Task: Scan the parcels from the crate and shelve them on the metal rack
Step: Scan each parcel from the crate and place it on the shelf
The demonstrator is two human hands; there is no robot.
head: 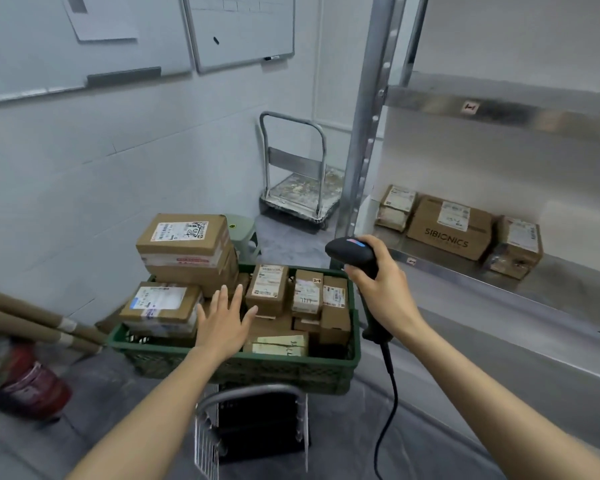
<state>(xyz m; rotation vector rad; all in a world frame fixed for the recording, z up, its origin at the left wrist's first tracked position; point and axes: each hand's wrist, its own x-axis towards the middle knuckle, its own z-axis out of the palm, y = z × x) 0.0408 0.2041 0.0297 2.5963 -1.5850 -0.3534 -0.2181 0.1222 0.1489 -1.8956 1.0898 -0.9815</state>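
A green plastic crate [229,367] stands before me, filled with several brown cardboard parcels [269,289] bearing white labels. A large parcel [184,237] is stacked high at its back left. My left hand [224,322] hovers flat over the crate's middle, fingers spread and straight, holding nothing. My right hand [383,289] grips the handle of a black barcode scanner [352,252] just right of the crate, its head pointing left and its cable hanging down. The metal rack [499,292] stands on the right; three parcels, one printed SIBIONICS [449,228], lie on its shelf.
A wire cart with a grey handle [253,393] carries the crate. A platform trolley [297,188] stands in the far corner and a green stool [243,233] behind the crate. Cardboard tubes [39,323] and a red extinguisher [32,379] lie at left. Whiteboards hang on the wall.
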